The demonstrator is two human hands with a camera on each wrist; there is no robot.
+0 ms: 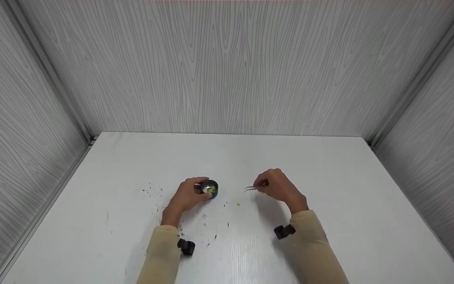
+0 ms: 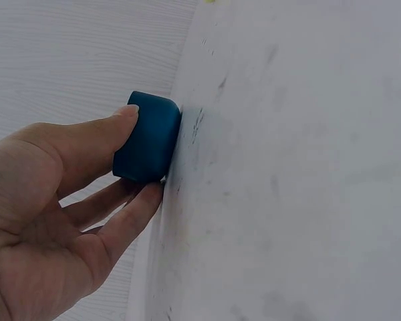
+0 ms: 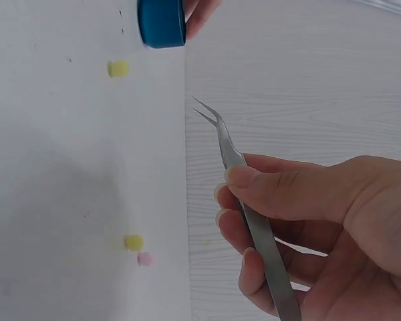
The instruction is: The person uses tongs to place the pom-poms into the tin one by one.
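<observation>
Tan sleeves [image 1: 315, 244] lead in from the near edge, a small black camera [image 1: 188, 247] at each wrist, and beyond them it's all happening over the white table [image 1: 349, 177]. On the left, the left hand [image 1: 186, 196] has thumb and fingers around a small blue cup [image 2: 154, 137], mouth facing the head camera, yellow-green bits [image 1: 211, 189] showing inside; whether its base touches the table, I can't tell. Over on the right, the right hand [image 1: 279, 186] pinches metal tweezers [image 3: 260, 231], bent tips pointing left toward the cup and slightly apart. Between the hands, one yellow piece [image 1: 238, 204] lies on the table, on the near side of those tips and right of the cup. The right wrist view picks up a second yellow piece [image 3: 134, 242], a pink piece [image 3: 145, 259] just beside it. Dark specks [image 1: 228, 225] dot the table's left and near parts, and grey wood-grain panels [image 1: 227, 71] rise far, left and right.
</observation>
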